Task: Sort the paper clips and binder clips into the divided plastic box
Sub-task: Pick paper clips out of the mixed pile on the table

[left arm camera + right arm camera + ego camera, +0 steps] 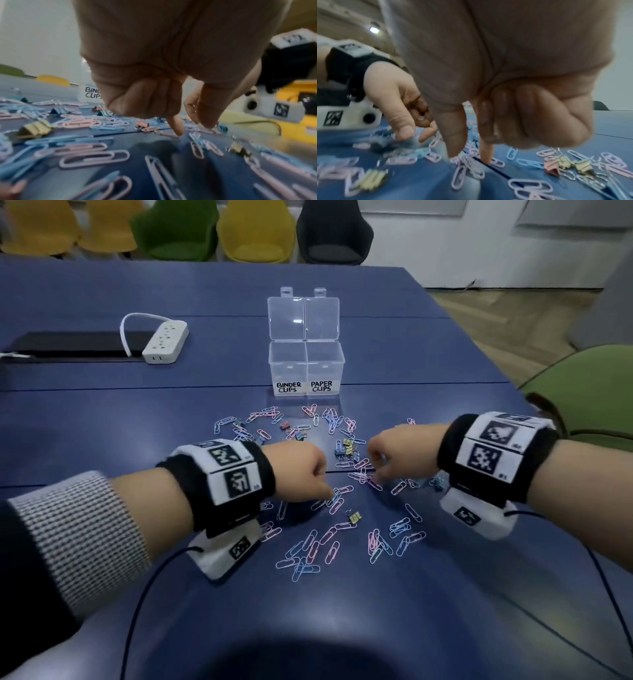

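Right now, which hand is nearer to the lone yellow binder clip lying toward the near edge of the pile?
Left. The left hand reaches down just above-left of the yellow binder clip; the right hand works the paper clips farther up and right.

blue table [102, 412], clips [308, 549], box [306, 368], pwr strip [166, 341]

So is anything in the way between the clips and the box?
No, nothing visible. The box stands open just beyond the clips, with only bare table between. Both hands are already down on the pile.
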`<state>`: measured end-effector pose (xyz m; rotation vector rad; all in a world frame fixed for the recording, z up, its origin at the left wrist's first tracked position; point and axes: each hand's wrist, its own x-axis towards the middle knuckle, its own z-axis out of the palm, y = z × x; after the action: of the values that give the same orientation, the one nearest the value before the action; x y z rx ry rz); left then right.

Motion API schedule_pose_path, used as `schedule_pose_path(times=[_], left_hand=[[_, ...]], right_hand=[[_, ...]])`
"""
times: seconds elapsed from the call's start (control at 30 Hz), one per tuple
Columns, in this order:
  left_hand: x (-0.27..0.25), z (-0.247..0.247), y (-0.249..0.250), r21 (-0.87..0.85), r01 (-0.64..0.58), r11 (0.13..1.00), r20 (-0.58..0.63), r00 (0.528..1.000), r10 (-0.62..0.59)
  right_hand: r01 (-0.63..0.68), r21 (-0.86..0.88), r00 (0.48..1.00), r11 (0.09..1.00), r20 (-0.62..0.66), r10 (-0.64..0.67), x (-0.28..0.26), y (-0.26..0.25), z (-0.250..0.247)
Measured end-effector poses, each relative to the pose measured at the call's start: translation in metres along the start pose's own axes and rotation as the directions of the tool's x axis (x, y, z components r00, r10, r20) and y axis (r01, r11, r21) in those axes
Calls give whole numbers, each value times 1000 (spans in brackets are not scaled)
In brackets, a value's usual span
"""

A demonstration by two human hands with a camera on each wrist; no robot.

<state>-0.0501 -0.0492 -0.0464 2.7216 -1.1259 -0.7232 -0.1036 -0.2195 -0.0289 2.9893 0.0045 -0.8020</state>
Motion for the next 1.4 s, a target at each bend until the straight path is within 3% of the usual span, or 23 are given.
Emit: schedule_pose_path(times=[0.13, 0.4, 0.57, 0.63, 0.67, 0.7, 0.73, 0.77, 0.83, 0.87, 0.93, 1.0, 1.1, 1.17, 1.23, 1.3, 1.4], left_hand=[[5, 5, 13, 168, -5, 986, 11, 1000, 3], [12, 10, 20, 203, -13, 979, -7, 1000, 15], [2, -6, 7, 10, 30, 999, -46, 998, -30], [-4, -13, 1, -233, 86, 969, -52, 994, -101], [-10, -14, -1, -467, 117, 877, -17, 990, -141], [-13, -15, -3, -693, 138, 707, 22, 985, -170], [-17, -16, -6, -849, 151, 507, 64, 981, -184], [-22, -17, -10, -936, 162, 313, 112, 979, -172], [-30, -19, -16, -989, 149, -24, 151, 982, -114], [-34, -19, -17, -979, 118, -167, 135, 987, -92], [-41, -16, -20, -925, 34, -377, 58, 997, -53], [-45, -10, -21, -883, -21, -469, -12, 1000, -22], [-41, -6, -16, -888, -8, -460, 2, 1000, -20], [-35, -4, -7, -931, 38, -363, 67, 995, -68], [-29, 0, 1, -966, 104, -235, 136, 983, -124], [-26, 3, 7, -976, 171, -134, 189, 972, -142], [-27, 3, 9, -974, 227, -12, 227, 968, -109]], right_hand=[[29, -58, 999, 998, -13, -29, 5, -10, 2], [76, -168, 992, 983, -86, -92, 10, -20, 7], [137, -39, 983, 990, -120, -140, 6, -8, 6], [143, 124, 982, 982, -145, -124, 0, 3, 3], [143, 261, 983, 955, -149, -107, -4, 9, 2], [141, 440, 986, 887, -144, -85, -8, 14, 4], [137, 642, 989, 754, -128, -71, -12, 18, 7], [131, 820, 991, 557, -109, -74, -15, 22, 10], [118, 983, 989, 143, -104, -101, -21, 29, 16], [117, 993, 987, -12, -118, -108, -24, 32, 19], [135, 969, 981, -208, -160, -110, -29, 36, 25], [149, 938, 975, -312, -192, -112, -33, 38, 31], [150, 891, 957, -428, -239, -162, -35, 39, 39], [123, 864, 944, -488, -254, -212, -35, 39, 42], [94, 869, 944, -486, -233, -235, -33, 37, 43], [65, 920, 963, -388, -159, -218, -31, 33, 44], [1, 993, 984, -122, -22, -174, -26, 31, 44]])
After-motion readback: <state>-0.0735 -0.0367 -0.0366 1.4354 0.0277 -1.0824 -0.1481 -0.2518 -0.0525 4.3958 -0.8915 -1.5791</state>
